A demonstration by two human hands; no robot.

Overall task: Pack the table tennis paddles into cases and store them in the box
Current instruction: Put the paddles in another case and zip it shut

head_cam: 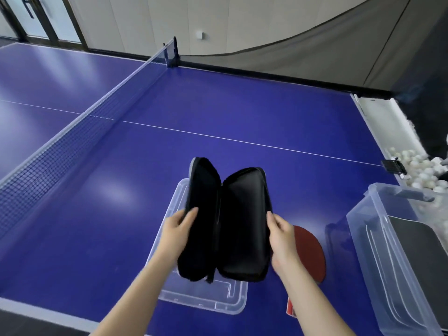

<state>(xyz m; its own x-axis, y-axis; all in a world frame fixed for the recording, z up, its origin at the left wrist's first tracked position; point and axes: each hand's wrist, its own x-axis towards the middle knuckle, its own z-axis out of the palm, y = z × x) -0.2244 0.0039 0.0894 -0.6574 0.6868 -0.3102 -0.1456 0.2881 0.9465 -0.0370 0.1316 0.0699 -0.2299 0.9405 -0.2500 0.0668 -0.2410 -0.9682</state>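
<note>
The person is holding a black case (pixel 232 221) spread open like a book, its two halves standing upright and its dark lining facing the camera. The left hand (pixel 178 235) is gripping the outer edge of the left half, thumb on the lining and fingers curled behind. The right hand (pixel 282 241) is pinching the outer edge of the right half in the same way. The case is hanging over a clear plastic lid (pixel 206 297) that is lying flat on the blue table (pixel 218 100), and it is covering most of that lid. At 3 o'clock from the case a red paddle (pixel 310 253) is lying on the table, its near side hidden behind the right hand and forearm. Farther toward 3 o'clock a clear box (pixel 378 251) is sitting at the table's edge with a dark flat item (pixel 421 241) inside; what it is cannot be told. At 2 o'clock white balls (pixel 421 168) are piling up beyond the table's end. The net (pixel 80 134) is running from 9 o'clock up toward 12 o'clock, well apart from the hands, and dark netting (pixel 315 44) is hanging behind the table's far side.
</note>
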